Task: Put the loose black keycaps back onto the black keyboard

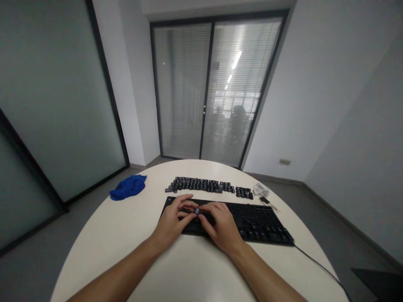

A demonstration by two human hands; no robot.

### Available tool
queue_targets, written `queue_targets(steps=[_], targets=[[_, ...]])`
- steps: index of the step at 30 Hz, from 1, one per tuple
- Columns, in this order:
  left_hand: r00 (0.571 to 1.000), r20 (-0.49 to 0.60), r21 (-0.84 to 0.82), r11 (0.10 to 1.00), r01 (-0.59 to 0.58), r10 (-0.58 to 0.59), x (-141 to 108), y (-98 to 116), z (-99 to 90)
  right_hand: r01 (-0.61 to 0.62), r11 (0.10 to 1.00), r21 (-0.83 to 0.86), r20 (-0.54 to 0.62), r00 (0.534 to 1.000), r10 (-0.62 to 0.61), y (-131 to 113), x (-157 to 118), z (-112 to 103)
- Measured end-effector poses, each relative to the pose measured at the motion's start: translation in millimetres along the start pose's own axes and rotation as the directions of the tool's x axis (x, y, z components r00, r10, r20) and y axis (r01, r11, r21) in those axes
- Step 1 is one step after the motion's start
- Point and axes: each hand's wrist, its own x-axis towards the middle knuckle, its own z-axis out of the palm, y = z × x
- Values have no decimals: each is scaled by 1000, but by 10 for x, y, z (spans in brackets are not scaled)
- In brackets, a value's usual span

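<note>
A small dark keycap (197, 211) is pinched between the fingertips of both hands. My left hand (176, 214) closes its thumb and fingers on the cap's left side, with one finger stretched forward. From the other side my right hand (222, 222) grips the same cap, thumb and forefinger closed. Both hands are over the left half of a black keyboard (261, 226), hiding much of it. Bare key positions show on part of the board, while keys sit in place near its front right. Behind it, loose black keycaps (198, 184) are laid out in rows.
A blue cloth (129, 187) lies crumpled at the table's left edge. To the right are a clear plastic bag (262, 190) and a small puller-like tool (267, 202). The keyboard's cable (321, 266) runs off the round white table (126, 235) at the front right.
</note>
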Motion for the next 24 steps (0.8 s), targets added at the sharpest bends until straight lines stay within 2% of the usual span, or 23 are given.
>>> queue_targets(steps=[11,18,24], targets=[[1000,-19,9,1000,7,-6,-3,10,-3,8,1000,3,-9,1000,-8,-4,-7,8],[999,-36,79,997,-19,22,6,4,-10,22,1000,11,-5,1000,-22,5,0,7],[991,-60,281,955,-98,119,104,23,-228,-22,1000,-10,3,1000,22,15,-7,2]])
